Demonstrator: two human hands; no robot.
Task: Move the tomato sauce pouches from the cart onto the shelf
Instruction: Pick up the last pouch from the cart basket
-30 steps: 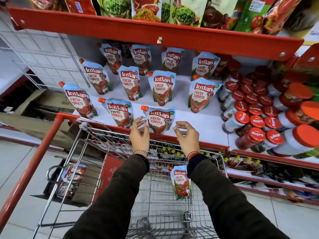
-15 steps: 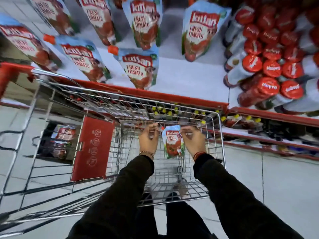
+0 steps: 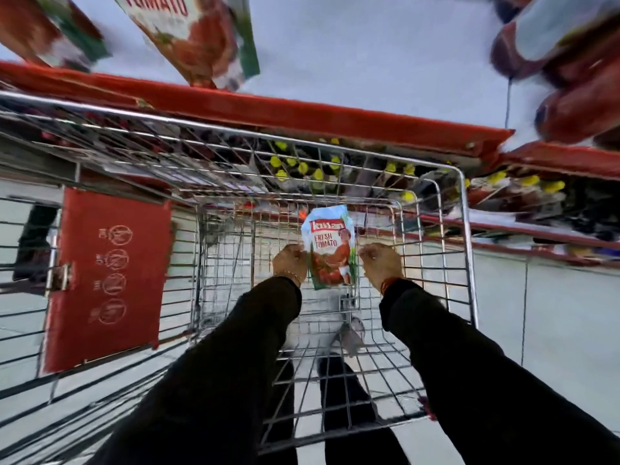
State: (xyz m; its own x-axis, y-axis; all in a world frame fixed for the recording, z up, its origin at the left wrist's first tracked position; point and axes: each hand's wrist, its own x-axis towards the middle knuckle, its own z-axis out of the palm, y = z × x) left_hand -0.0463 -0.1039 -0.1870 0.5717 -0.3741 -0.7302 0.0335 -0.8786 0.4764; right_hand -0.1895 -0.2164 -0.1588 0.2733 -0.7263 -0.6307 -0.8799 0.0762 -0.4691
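One tomato sauce pouch (image 3: 330, 250), light blue with "FRESH TOMATO" on it, stands upright low in the wire cart (image 3: 467, 236) against its far wall. My left hand (image 3: 290, 261) is curled on the pouch's left edge. Curled the same way, my right hand (image 3: 380, 260) touches its right edge. Both arms in dark sleeves reach down into the basket. Above the cart, two more pouches (image 3: 201, 38) stand blurred on the white shelf (image 3: 369, 62), behind its red front lip.
Red-lidded jars (image 3: 570, 62) crowd the shelf's right end. A lower shelf with yellow-capped bottles (image 3: 302, 167) shows through the cart's front mesh. A red flap (image 3: 107, 276) hangs on the cart's left side. Grey floor tiles lie to the right.
The view has tipped further down and moved closer. My hands have gone from the shelf pouch down into the cart and closed in on the pouch there.
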